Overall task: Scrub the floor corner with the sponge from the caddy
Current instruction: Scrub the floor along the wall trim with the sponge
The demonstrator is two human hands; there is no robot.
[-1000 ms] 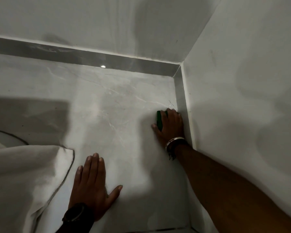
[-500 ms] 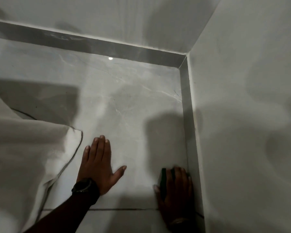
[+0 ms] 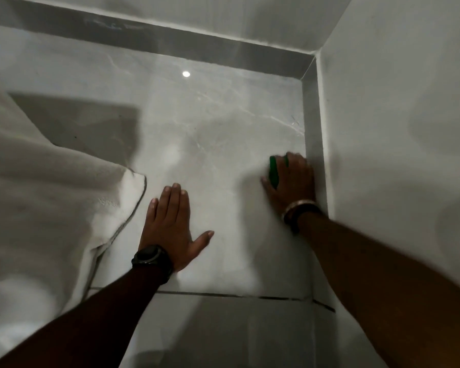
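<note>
A green sponge (image 3: pixel 273 172) lies flat on the grey marble floor (image 3: pixel 223 134), pressed down under my right hand (image 3: pixel 292 181). Only the sponge's left edge shows past my fingers. That hand sits right against the grey skirting (image 3: pixel 313 123) of the right wall, well short of the floor corner (image 3: pixel 304 79) at the far right. My left hand (image 3: pixel 170 224) rests flat on the tile, fingers spread, holding nothing. A dark watch is on its wrist. A bangle circles my right wrist.
A white cloth (image 3: pixel 45 197) with a dark hem drapes over the floor at the left, close to my left hand. Light walls (image 3: pixel 396 128) meet at the far right. A grout line (image 3: pixel 250 296) crosses the floor near me. A lamp's reflection (image 3: pixel 186 74) glints on the tile.
My right hand slid the sponge back toward me along the right skirting, then forward again toward the corner. My left hand stayed planted on the tile.
</note>
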